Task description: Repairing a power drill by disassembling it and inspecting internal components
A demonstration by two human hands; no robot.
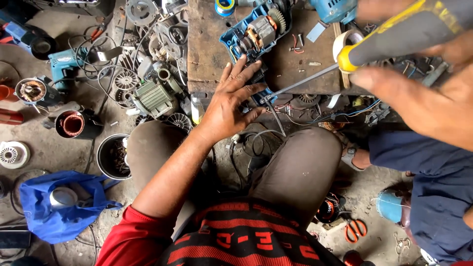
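Head view. Left hand (pixel 227 106): fingers (pixel 245 72) spread apart, pressed flat on the opened blue power tool (pixel 253 34) at the near edge of the wooden tabletop (pixel 207 54). Right hand (pixel 423 93): fingers clamped on a yellow-handled screwdriver (pixel 394 37), its tip at the tool's lower end. Tool judged heavy, rigid, exposed windings delicate; best held by the plastic shell. Adjacent: tape roll (pixel 345 42), loose wires (pixel 345 111), motor parts (pixel 155 93) on the floor, a neighbour's blue-trousered leg (pixel 433 167) crowding the right.
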